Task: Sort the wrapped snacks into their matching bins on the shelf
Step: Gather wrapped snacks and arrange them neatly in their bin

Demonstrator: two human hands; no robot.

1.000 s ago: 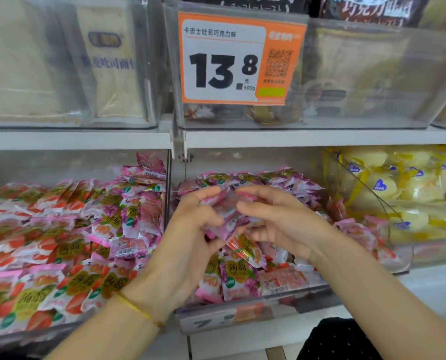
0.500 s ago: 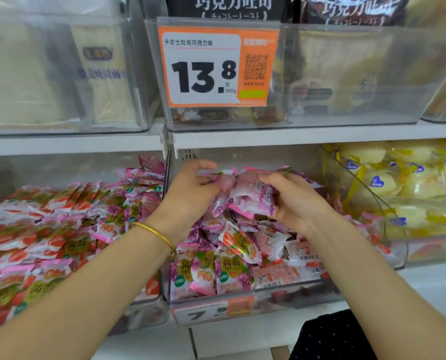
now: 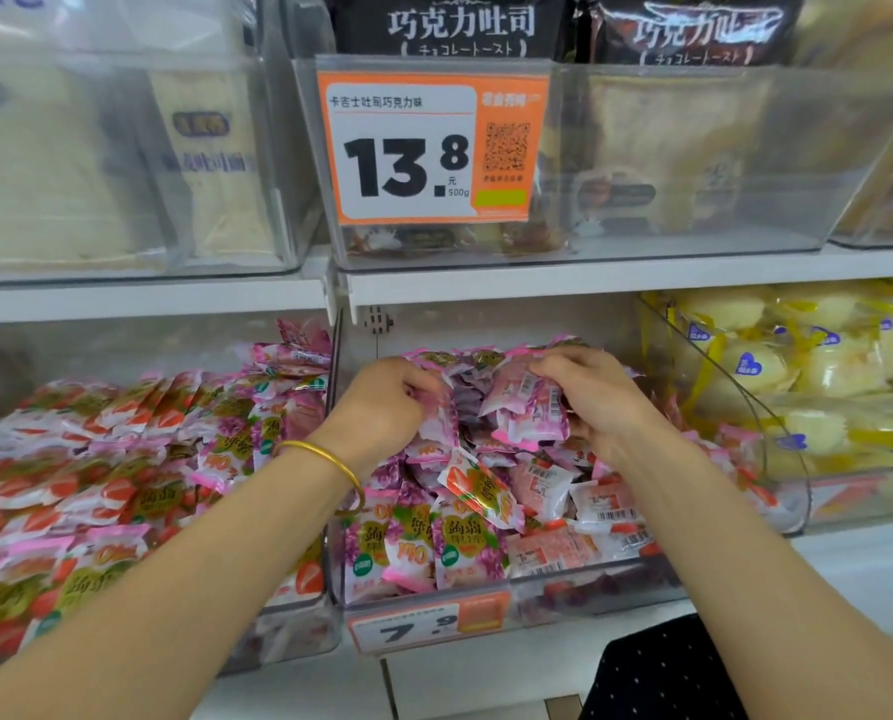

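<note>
Two bare hands reach into the middle clear plastic bin (image 3: 486, 610) on the lower shelf. The right hand (image 3: 597, 394) is curled around a pink-and-white wrapped snack with a barcode (image 3: 530, 407), thumb and fingers pinching its upper edge, holding it over the rear part of the heap. The left hand (image 3: 387, 407), with a thin gold bangle (image 3: 330, 459) at the wrist, is closed into the pile beside it; its fingers seem to grip purple-pink wrapped snacks (image 3: 441, 418), though the fingertips are buried among wrappers and the hold cannot be told for sure. The two hands sit near each other, apart by the width of the held packet.

Below them the bin is filled with mixed packets: purple grape-printed wrapped snacks (image 3: 465, 548) stand along its front wall, and a red strawberry-printed packet (image 3: 478, 488) lies tilted on top. An orange-and-white price tag reading 7.9 (image 3: 428, 623) is fixed to the bin's front edge. The left-hand bin (image 3: 298, 631) holds mostly strawberry-printed packets (image 3: 96, 511). At the shelf's right end a clear bin (image 3: 777, 459) holds yellow wrapped cakes (image 3: 756, 366). On the upper shelf a large orange price tag showing 13.8 (image 3: 428, 148) fronts a clear bin.
</note>
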